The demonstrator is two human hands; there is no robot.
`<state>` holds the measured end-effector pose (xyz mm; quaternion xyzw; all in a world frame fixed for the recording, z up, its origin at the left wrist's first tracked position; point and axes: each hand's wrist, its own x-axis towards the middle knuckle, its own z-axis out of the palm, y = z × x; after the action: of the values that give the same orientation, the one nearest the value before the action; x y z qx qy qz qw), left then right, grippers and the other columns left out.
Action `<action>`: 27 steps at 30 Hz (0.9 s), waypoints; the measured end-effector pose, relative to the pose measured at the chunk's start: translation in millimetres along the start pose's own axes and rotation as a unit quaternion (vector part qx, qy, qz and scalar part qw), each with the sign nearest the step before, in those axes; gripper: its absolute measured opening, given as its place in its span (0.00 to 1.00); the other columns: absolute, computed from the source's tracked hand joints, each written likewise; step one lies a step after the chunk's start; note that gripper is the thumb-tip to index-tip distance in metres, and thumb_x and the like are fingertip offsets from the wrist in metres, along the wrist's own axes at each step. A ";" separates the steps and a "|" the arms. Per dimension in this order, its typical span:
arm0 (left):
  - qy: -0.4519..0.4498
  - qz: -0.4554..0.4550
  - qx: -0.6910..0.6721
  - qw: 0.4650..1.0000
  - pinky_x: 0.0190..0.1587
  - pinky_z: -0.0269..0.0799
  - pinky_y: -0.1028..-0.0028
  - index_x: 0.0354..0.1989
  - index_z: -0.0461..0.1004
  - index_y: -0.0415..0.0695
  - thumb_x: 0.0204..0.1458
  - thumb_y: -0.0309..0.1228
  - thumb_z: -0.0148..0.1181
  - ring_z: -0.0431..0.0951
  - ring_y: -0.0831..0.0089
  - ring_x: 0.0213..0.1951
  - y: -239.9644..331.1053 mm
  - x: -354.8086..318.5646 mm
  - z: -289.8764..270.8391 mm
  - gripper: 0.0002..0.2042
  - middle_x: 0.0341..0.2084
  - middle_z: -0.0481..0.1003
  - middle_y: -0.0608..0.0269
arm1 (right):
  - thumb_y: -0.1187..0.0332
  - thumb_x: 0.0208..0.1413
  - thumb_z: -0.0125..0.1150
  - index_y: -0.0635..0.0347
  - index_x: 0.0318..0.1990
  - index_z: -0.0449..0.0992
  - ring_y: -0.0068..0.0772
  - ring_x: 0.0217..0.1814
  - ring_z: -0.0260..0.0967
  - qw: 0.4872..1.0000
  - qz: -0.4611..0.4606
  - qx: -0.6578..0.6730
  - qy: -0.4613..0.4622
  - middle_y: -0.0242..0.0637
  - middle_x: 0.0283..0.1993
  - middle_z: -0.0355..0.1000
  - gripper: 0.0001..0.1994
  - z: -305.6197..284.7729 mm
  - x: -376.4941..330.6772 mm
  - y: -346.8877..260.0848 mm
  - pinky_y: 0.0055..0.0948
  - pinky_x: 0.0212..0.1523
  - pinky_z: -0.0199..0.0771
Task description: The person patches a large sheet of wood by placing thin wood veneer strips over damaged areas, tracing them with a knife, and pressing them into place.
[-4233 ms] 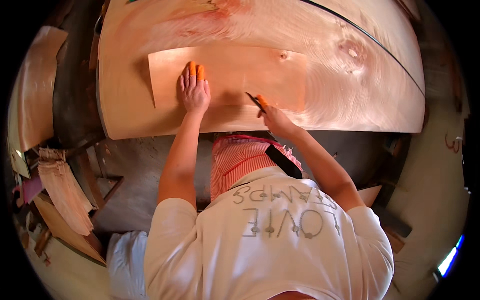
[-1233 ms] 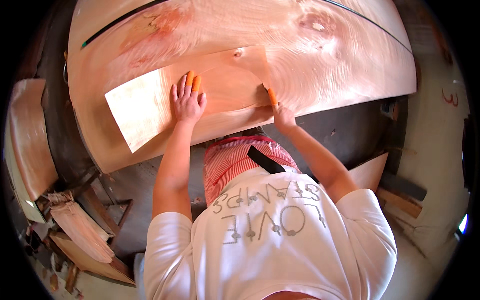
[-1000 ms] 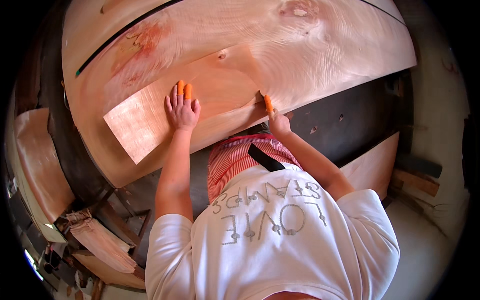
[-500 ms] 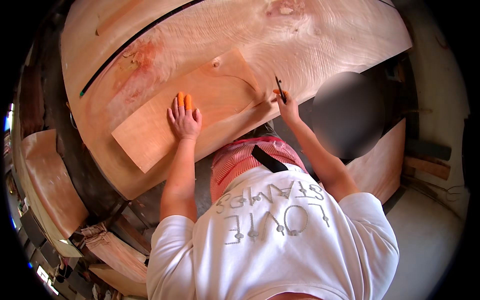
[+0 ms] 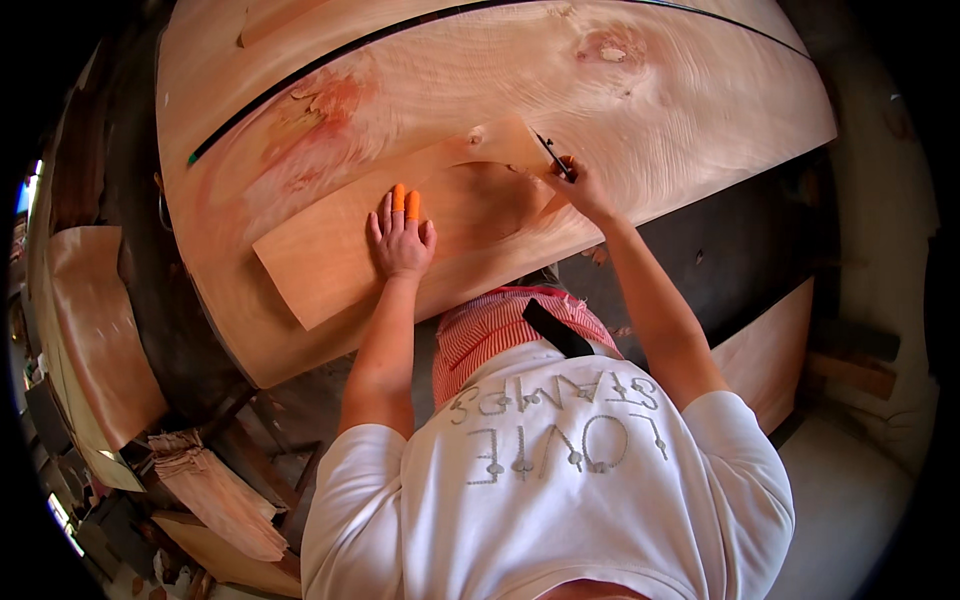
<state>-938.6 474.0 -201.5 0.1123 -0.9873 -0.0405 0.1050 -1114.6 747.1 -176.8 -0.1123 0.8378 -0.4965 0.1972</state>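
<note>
A small rectangular sheet of wood veneer [image 5: 330, 245] lies slantwise on a much larger veneer sheet [image 5: 680, 120]. My left hand [image 5: 404, 245] rests flat on the small sheet, fingers spread, with orange finger cots on two of them. At that sheet's right end, my right hand [image 5: 583, 188] is closed around a slim dark utility knife [image 5: 553, 158], whose tip points up and away from me. Orange shows on a right finger too. The small sheet's right end looks bowed and shaded; whether my right fingers also touch its edge, I cannot tell.
A long black strip [image 5: 300, 85] curves across the large sheet beyond my hands. Reddish stains and knots mark the wood. Another veneer sheet [image 5: 105, 340] stands at far left, above bundled veneer strips [image 5: 215, 495]. A wooden panel [image 5: 765, 355] leans at right.
My right hand has moved up against the small sheet's right end, with the knife tilted more leftward. That end now looks more bowed. A grey blurred round patch at right is gone.
</note>
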 end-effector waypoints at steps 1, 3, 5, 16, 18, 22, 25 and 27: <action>-0.002 -0.002 0.000 1.000 0.62 0.45 0.55 0.58 0.63 0.48 0.49 0.44 0.49 0.54 0.63 0.63 -0.2 -0.5 0.3 0.26 0.61 0.57 0.59 | 0.67 0.49 0.61 0.63 0.35 0.72 0.18 0.26 0.59 0.999 -0.010 0.028 -0.012 0.27 0.25 0.66 0.10 -2.5 -0.4 -6.0 0.21 0.29 0.62; -0.006 -0.007 -0.003 1.000 0.62 0.45 0.55 0.57 0.63 0.49 0.49 0.44 0.49 0.53 0.64 0.63 -1.6 -3.5 1.4 0.26 0.61 0.56 0.59 | 0.68 0.51 0.60 0.62 0.36 0.71 0.17 0.26 0.60 0.995 -0.030 0.084 -0.038 0.27 0.26 0.66 0.09 -7.0 -5.5 -33.8 0.20 0.30 0.61; -0.006 -0.008 -0.012 1.000 0.62 0.44 0.55 0.57 0.63 0.49 0.49 0.44 0.49 0.53 0.64 0.63 0.5 -2.5 -0.7 0.26 0.61 0.56 0.60 | 0.66 0.54 0.58 0.60 0.38 0.71 0.18 0.27 0.63 0.964 0.075 0.248 -0.064 0.27 0.27 0.67 0.08 -7.5 -13.6 -53.9 0.20 0.32 0.63; -0.006 -0.011 -0.132 0.991 0.63 0.41 0.53 0.60 0.58 0.46 0.47 0.42 0.54 0.51 0.62 0.64 -19.9 -10.8 -17.6 0.30 0.62 0.53 0.55 | 0.61 0.61 0.43 0.60 0.39 0.69 0.38 0.52 0.68 0.765 0.209 0.604 -0.078 0.44 0.51 0.68 0.12 80.0 -25.1 8.1 0.33 0.49 0.66; -0.040 0.005 -0.194 0.980 0.64 0.40 0.51 0.60 0.57 0.45 0.44 0.40 0.57 0.49 0.61 0.64 -22.1 -14.1 -39.4 0.33 0.63 0.50 0.53 | 0.60 0.62 0.41 0.63 0.49 0.67 0.38 0.55 0.66 0.793 0.185 0.576 -0.075 0.44 0.52 0.68 0.17 67.0 -28.5 17.6 0.33 0.52 0.64; -0.150 0.067 -0.052 0.985 0.64 0.39 0.51 0.61 0.55 0.45 0.41 0.36 0.59 0.47 0.59 0.65 -52.2 -53.0 -88.9 0.35 0.63 0.49 0.53 | 0.59 0.62 0.40 0.69 0.52 0.65 0.36 0.53 0.67 0.802 0.197 0.560 -0.060 0.45 0.50 0.69 0.20 61.1 -28.7 23.1 0.28 0.50 0.65; -0.151 0.095 0.049 0.983 0.64 0.40 0.51 0.60 0.58 0.44 0.40 0.31 0.58 0.49 0.61 0.64 -82.1 -76.4 -92.9 0.33 0.61 0.52 0.52 | 0.59 0.63 0.40 0.70 0.52 0.64 0.35 0.52 0.67 0.819 0.189 0.536 -0.081 0.46 0.50 0.69 0.21 62.2 -28.5 19.1 0.26 0.50 0.66; -0.101 0.098 0.053 0.989 0.63 0.41 0.51 0.57 0.61 0.43 0.40 0.28 0.56 0.52 0.62 0.63 -107.4 -86.3 -78.1 0.30 0.59 0.57 0.54 | 0.59 0.63 0.39 0.70 0.53 0.64 0.34 0.52 0.67 0.817 0.198 0.535 -0.084 0.46 0.51 0.69 0.21 67.5 -27.1 16.1 0.26 0.50 0.66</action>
<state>-816.6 385.2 -153.6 0.0154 -0.9998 0.0111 0.0017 -1060.3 712.0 -213.9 0.1377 0.4246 -0.8054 0.3900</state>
